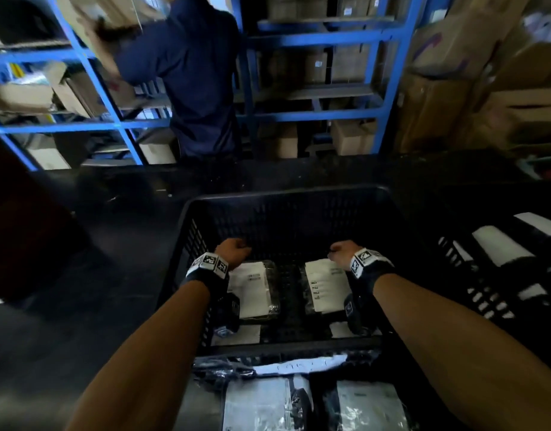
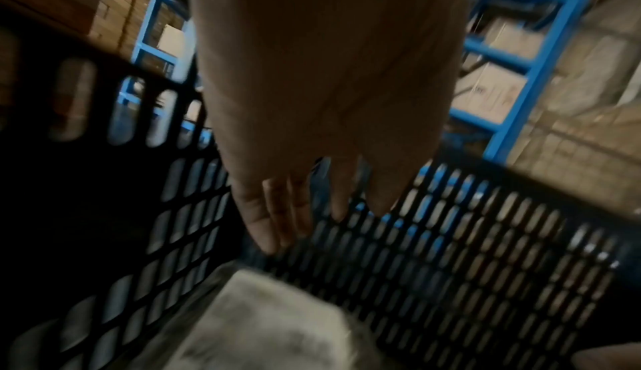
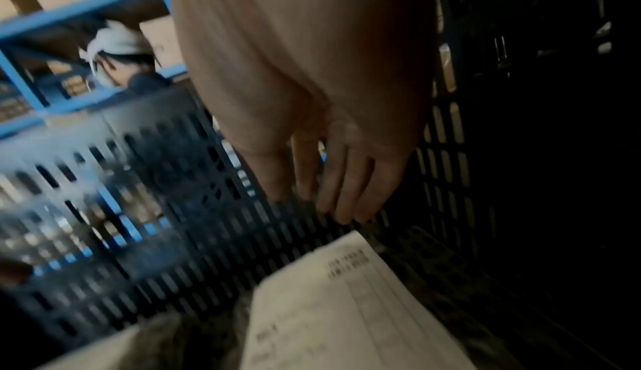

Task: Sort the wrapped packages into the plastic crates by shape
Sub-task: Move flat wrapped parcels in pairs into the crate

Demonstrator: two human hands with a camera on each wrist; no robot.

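Note:
A black slotted plastic crate (image 1: 286,194) stands in front of me. On its floor lie two flat wrapped packages with white labels: one on the left (image 1: 252,287), one on the right (image 1: 325,284). My left hand (image 1: 235,248) hovers over the far end of the left package (image 2: 263,321), fingers (image 2: 263,222) hanging loose and holding nothing. My right hand (image 1: 342,250) hovers over the far end of the right package (image 3: 346,307), its fingers (image 3: 346,197) also loose and empty. Both hands are inside the crate, near its far wall (image 2: 468,239).
A second black crate (image 1: 473,275) at the right holds long white-wrapped rolls (image 1: 501,247). More flat wrapped packages (image 1: 258,402) lie at the near edge below the crate. A person in dark blue (image 1: 199,73) stands at blue shelving (image 1: 324,42) stacked with cardboard boxes.

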